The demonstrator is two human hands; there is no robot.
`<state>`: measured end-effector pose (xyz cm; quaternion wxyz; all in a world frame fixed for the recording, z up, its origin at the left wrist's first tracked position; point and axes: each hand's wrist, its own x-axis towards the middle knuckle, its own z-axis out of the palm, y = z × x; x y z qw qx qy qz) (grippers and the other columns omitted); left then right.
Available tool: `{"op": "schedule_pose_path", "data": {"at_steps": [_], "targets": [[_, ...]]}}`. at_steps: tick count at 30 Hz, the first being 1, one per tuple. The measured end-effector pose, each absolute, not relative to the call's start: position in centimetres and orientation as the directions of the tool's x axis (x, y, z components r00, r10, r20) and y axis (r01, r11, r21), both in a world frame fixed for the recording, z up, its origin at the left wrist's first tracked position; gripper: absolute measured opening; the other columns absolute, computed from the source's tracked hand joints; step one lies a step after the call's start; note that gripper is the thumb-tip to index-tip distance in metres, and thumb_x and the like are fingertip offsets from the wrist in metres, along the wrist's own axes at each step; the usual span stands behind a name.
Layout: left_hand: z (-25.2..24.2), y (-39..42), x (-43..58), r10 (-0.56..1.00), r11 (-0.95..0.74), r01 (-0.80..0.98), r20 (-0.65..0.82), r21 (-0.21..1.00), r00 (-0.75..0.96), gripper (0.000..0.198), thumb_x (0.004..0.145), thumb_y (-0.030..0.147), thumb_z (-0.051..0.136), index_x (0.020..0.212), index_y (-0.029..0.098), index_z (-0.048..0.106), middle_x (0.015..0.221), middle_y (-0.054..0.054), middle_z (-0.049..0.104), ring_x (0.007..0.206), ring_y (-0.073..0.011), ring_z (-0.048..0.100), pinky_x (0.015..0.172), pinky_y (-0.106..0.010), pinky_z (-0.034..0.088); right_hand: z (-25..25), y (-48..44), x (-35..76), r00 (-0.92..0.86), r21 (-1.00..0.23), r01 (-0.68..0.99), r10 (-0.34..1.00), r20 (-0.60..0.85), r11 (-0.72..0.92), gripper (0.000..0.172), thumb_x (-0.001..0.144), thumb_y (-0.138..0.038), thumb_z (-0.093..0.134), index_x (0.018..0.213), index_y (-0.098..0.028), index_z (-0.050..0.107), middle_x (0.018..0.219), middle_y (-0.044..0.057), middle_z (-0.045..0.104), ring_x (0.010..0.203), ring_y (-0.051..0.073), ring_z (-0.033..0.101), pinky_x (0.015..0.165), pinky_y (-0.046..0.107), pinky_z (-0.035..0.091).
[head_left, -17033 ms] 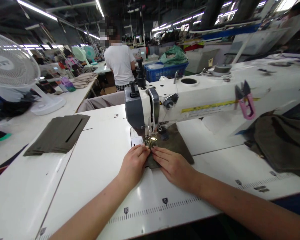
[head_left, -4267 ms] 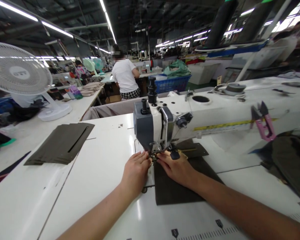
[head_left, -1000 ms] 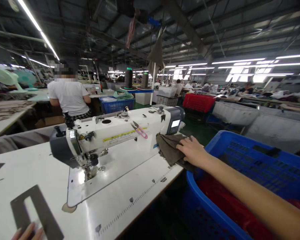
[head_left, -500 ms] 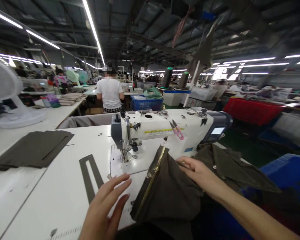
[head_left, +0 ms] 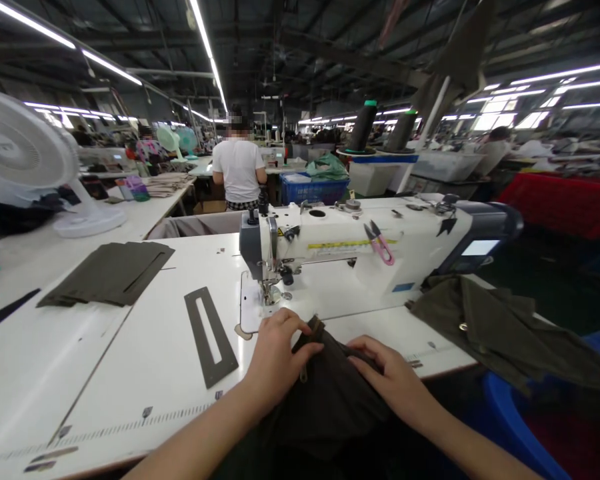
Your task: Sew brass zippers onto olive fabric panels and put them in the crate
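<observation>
My left hand (head_left: pixel 283 353) pinches the top edge of a dark olive cloth piece (head_left: pixel 335 400) beside its zipper, whose pull hangs just below the fingers. On the right side of the same cloth, my right hand (head_left: pixel 387 373) grips a fold between thumb and fingers. The cloth hangs over the table's front edge, in front of the white sewing machine (head_left: pixel 330 233). Left of the needle area, a flat olive frame-shaped piece with a long slot (head_left: pixel 197 320) lies on the white table (head_left: pixel 145 353).
A stack of olive cloth panels (head_left: pixel 107 272) lies at the left, with a white fan (head_left: pixel 93 217) behind it. More olive cloth (head_left: pixel 480 320) drapes over the right edge above a blue bin (head_left: pixel 510 420). Pink-handled snips (head_left: pixel 380 243) rest against the machine. A person (head_left: pixel 239 167) stands beyond.
My left hand has moved from open beside the cloth to gripping its zipper end. The cloth sits lower, the zipper mostly hidden now. The view has shifted, moving the machine rightward.
</observation>
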<state>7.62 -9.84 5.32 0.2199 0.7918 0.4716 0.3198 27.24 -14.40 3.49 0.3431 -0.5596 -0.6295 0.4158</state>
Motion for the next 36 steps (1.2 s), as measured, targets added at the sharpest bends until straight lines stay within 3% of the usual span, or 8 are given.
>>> {"op": "schedule_pose_path", "data": {"at_steps": [6,12,19,24,27,29,33,36], "targets": [[5.4,-8.9,7.8,0.888,-0.398,0.502,0.185,0.768,0.421,0.009,0.071,0.009,0.060,0.068,0.018,0.057,0.084,-0.003,0.053,0.085,-0.0197,0.052,0.079,-0.033,0.040,4.1,-14.8,26.9,-0.171,-0.948,0.308,0.976,-0.135,-0.077,0.026,0.077,-0.044,0.053,0.075,-0.018,0.055,0.071,0.001,0.060,0.068,0.015,0.054,0.063,0.027,0.040],[8.1,-8.5,4.7,0.815,-0.370,0.370,0.107,0.852,0.569,0.014,0.082,0.028,0.048,0.072,0.018,0.048,0.082,-0.002,0.053,0.081,-0.0178,0.050,0.073,-0.028,0.039,3.9,-13.9,28.5,-0.180,-0.929,0.059,0.912,-0.369,-0.365,0.041,0.066,-0.054,0.062,0.066,-0.016,0.050,0.056,-0.004,0.049,0.051,0.007,0.041,0.048,0.021,0.029],[11.5,-8.7,4.7,0.845,-0.387,0.473,0.099,0.791,0.526,0.013,0.086,0.025,0.039,0.075,0.020,0.040,0.064,0.004,0.043,0.061,-0.0138,0.041,0.056,-0.024,0.031,7.2,-13.7,28.9,-0.332,-0.898,0.383,0.876,-0.351,-0.215,0.043,0.075,-0.061,0.048,0.075,-0.018,0.048,0.056,-0.006,0.044,0.041,0.007,0.035,0.037,0.020,0.025],[12.9,-7.9,5.1,0.805,-0.458,0.393,0.184,0.798,0.564,0.011,0.086,0.020,0.040,0.075,0.019,0.040,0.061,0.005,0.042,0.058,-0.0124,0.041,0.055,-0.023,0.031,11.0,-13.0,31.1,-0.224,-0.738,0.665,0.974,-0.045,0.119,0.039,0.080,-0.054,0.044,0.073,-0.019,0.058,0.066,0.002,0.059,0.061,0.016,0.054,0.054,0.025,0.041],[13.8,-8.1,6.3,0.775,-0.520,0.378,0.238,0.766,0.586,0.009,0.084,0.016,0.043,0.075,0.019,0.043,0.064,0.004,0.047,0.061,-0.0125,0.045,0.056,-0.023,0.033,13.1,-12.7,30.5,-0.087,-0.565,0.784,0.948,0.306,0.255,0.040,0.076,-0.054,0.051,0.097,-0.022,0.062,0.096,0.006,0.065,0.087,0.024,0.059,0.073,0.033,0.045],[14.1,-8.7,7.2,0.750,-0.552,0.355,0.262,0.754,0.608,0.009,0.083,0.015,0.046,0.075,0.019,0.045,0.065,0.004,0.051,0.063,-0.0126,0.049,0.058,-0.022,0.035,13.9,-12.6,28.8,-0.166,-0.525,0.762,0.898,0.407,0.379,0.046,0.073,-0.050,0.058,0.109,-0.022,0.057,0.108,0.006,0.062,0.095,0.024,0.058,0.079,0.034,0.045],[13.0,-9.6,7.4,0.779,-0.526,0.297,0.310,0.797,0.545,0.002,0.083,0.020,0.052,0.084,0.019,0.051,0.078,0.000,0.060,0.074,-0.0148,0.057,0.062,-0.023,0.043,14.0,-12.1,25.8,-0.317,-0.532,0.691,0.867,0.384,0.489,0.012,0.079,-0.031,0.057,0.082,-0.021,0.061,0.076,-0.001,0.066,0.071,0.015,0.061,0.065,0.025,0.046],[11.1,-9.7,5.8,0.802,-0.541,0.389,0.320,0.745,0.504,0.017,0.076,0.021,0.064,0.092,0.020,0.055,0.088,-0.002,0.063,0.083,-0.0176,0.059,0.067,-0.025,0.046,14.4,-11.7,25.9,-0.233,-0.480,0.719,0.825,0.515,0.503,0.008,0.082,-0.024,0.056,0.076,-0.020,0.060,0.071,-0.002,0.065,0.068,0.013,0.061,0.062,0.023,0.046]]}}
